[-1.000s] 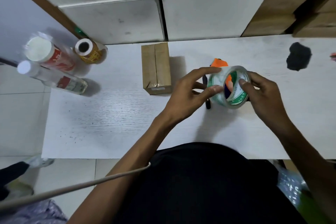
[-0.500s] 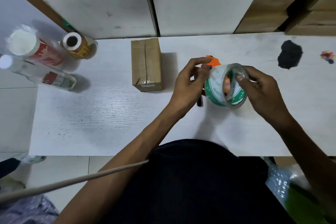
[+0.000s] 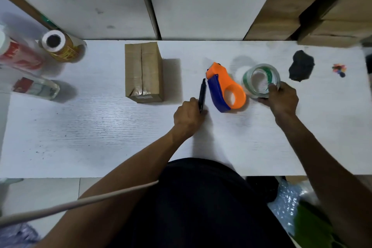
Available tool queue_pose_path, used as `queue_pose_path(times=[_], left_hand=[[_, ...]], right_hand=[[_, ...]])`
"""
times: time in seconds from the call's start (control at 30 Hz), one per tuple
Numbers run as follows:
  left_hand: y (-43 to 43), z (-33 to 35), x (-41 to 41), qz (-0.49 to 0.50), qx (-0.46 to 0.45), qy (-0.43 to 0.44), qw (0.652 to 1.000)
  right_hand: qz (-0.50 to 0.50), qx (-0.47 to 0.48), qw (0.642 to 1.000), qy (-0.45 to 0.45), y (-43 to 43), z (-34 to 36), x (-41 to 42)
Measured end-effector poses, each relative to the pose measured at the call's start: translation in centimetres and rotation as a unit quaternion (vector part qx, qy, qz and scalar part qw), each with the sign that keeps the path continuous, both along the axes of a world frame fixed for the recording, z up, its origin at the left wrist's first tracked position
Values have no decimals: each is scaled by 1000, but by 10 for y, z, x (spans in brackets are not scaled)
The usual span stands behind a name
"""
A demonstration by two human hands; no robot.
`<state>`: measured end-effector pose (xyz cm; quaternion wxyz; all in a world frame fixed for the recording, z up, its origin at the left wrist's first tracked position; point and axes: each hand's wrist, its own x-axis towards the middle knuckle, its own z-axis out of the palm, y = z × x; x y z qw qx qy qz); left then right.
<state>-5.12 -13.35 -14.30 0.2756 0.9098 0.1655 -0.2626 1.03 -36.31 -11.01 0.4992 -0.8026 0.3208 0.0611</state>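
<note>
A clear tape roll [image 3: 260, 79] with a green printed core lies flat on the white table [image 3: 100, 123] at the right. My right hand [image 3: 281, 100] grips its near rim. An orange and blue tape dispenser [image 3: 224, 88] lies on the table just left of the roll. A black marker [image 3: 202, 94] lies left of the dispenser, and my left hand [image 3: 188, 117] curls round its near end. A taped brown cardboard box [image 3: 143, 71] stands further left.
Rolls and bottles [image 3: 58, 46] stand at the table's far left. A black lump [image 3: 301, 68] and small coloured bits [image 3: 339, 69] lie at the far right. White and brown cartons [image 3: 197, 8] are stacked behind the table. A pale rod [image 3: 76, 203] crosses the lower left.
Both hands held the tape roll up over the dispenser. Now the roll lies flat on the table under my right hand, and my left hand has dropped to the marker.
</note>
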Motion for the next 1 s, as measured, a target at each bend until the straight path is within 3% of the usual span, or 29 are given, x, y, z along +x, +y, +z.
queue_pose_path(times=[0.2,0.33,0.5,0.67,0.8,0.9,1.0], left_hand=[[25,-4,-10,76,-139,10,987],[46,-4,-26,215,-269,37,938],[55,-2,-40,299,-375,45,876],[56,8,-39,309,-394,53,864],[57,17,-35,358,-414,47,836],[59,23,-33,402,-468,19,787],[60,36,-32,409,-492,-16,768]], right_hand=[[-96,64,993,23,0,-18,0],[-172,61,983,-2,-9,-17,1],[-115,90,989,18,4,-22,-9],[-30,1,999,37,23,-28,-12],[-73,-68,994,47,24,-23,-14],[-51,-141,987,-60,31,-13,-30],[4,-143,974,-176,49,8,-47]])
